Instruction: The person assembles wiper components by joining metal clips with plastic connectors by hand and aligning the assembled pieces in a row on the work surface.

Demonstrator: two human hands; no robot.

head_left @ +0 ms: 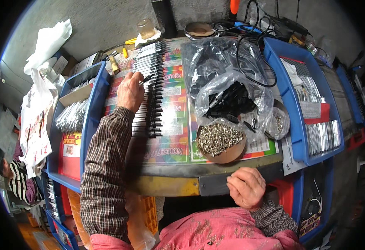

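A long column of pens (151, 106), with pale barrels and black ends, lies side by side on a colourful printed sheet (172, 146). Over the left side of the column reaches my left hand (131, 91), its fingers pinched on a pen whose dark end pokes out to the right. My right hand (246, 188) hovers in front of the table edge with its fingers curled together; whatever they hold, if anything, is hidden. Nearest to it, a round tray (228, 158) carries a heap of small metal pen tips (220, 139). Behind that, a clear plastic bag (265, 104) holds black pen parts (232, 100).
Blue crates (97, 89) of pens and silvery tubes flank the table, one left and another crate (290, 137) right. Black cables (238, 54) loop across the back right. A glass jar (146, 29) stands at the back. Another person (18, 177) is at far left.
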